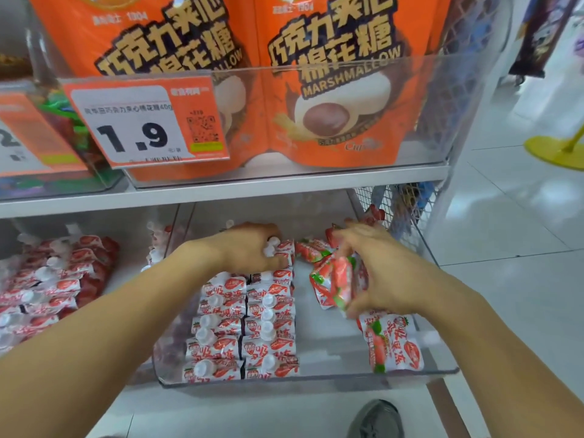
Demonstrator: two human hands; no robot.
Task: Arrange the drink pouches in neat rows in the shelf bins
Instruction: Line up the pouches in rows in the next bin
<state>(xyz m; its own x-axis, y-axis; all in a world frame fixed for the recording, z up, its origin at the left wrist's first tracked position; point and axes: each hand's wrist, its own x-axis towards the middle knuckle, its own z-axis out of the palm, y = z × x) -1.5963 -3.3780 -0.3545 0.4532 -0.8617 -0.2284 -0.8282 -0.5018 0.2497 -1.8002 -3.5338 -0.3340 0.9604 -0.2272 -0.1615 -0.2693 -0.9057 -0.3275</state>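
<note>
Red-and-white strawberry drink pouches with white caps stand in two neat rows (pixel 246 327) in a clear shelf bin (pixel 316 379) on the lower shelf. My left hand (pixel 246 248) rests on the pouches at the far end of those rows, fingers curled over their caps. My right hand (pixel 376 273) holds a small bunch of loose pouches (pixel 335 286) above the bin's right half. One pouch (pixel 393 346) lies flat at the bin's front right. A few more pouches (pixel 313 249) lie loose at the back right.
A neighbouring bin on the left holds a heap of the same pouches (pixel 53 279). The upper shelf carries orange marshmallow bags (pixel 331 99) behind a clear front and a price tag (pixel 142 121). A wire mesh side panel (pixel 395 207) bounds the shelf on the right. My shoe (pixel 377 420) is on the floor.
</note>
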